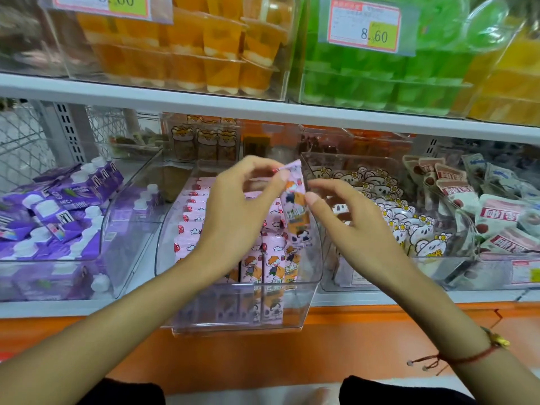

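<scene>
A clear plastic bin (233, 317) stands on the lower shelf, holding rows of pink cartoon snack packets (193, 217). My left hand (233, 211) pinches the top of one pink packet (295, 211) between thumb and forefinger and holds it upright above the bin's right side. My right hand (347, 226) hovers just right of that packet with loosely curved fingers; its thumb tip is close to the packet's edge, and I cannot tell whether it touches.
A bin of purple drink pouches (58, 211) stands to the left. Bear-shaped packets (403, 226) and white and red packets (491, 217) fill bins to the right. The shelf above (263, 106) carries orange and green jelly cups (181, 54) with price tags. An orange ledge (263, 346) runs below.
</scene>
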The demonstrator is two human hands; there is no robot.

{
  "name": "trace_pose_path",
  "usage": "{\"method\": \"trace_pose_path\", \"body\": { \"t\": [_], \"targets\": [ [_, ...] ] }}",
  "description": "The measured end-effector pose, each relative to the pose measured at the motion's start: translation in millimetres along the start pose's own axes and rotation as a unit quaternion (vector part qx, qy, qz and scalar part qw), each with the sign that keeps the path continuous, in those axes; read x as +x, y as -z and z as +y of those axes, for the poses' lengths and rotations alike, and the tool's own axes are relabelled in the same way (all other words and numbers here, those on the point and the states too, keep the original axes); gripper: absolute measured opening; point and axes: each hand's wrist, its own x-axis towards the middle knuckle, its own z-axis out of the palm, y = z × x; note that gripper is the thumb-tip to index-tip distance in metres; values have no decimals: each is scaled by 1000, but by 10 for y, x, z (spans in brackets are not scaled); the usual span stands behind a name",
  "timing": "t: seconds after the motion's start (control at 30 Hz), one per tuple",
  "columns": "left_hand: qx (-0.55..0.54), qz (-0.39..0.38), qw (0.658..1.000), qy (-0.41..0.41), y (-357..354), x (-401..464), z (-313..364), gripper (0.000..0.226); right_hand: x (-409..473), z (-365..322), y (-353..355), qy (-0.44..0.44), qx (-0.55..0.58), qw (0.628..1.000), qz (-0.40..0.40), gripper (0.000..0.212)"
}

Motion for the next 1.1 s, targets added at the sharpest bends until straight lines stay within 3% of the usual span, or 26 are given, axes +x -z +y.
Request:
{"method": "trace_pose_path", "body": {
  "t": [0.17, 0.37, 0.5, 0.57, 0.7, 0.97, 1.1],
  "targets": [
    [-88, 57, 994, 21, 68, -35, 111, 6, -10, -146, -117, 30, 90, 993, -66, 32],
    [-90, 20, 994, 66, 115, -120, 41, 26, 36, -134, -169, -63, 239, 968, -49, 23],
    [-39, -54, 995, 70, 78, -209, -26, 31, 61, -103, -184, -117, 302, 946, -32, 17],
    [-6, -78, 994, 70, 56, -236, -37, 38, 61, -103, -197, -124, 316, 940, -27, 20],
    [55, -55, 996, 39, 34, -245, -53, 47, 50, -108, -217, -121, 324, 938, -26, 18],
    [5, -88, 995, 48, 54, -233, -86, 34, 110, -104, -78, -115, 352, 928, -28, 21],
    [25, -115, 992, 54, 66, -229, -128, 36, 69, -124, -88, -97, 315, 944, -9, 28]
  ]
}}
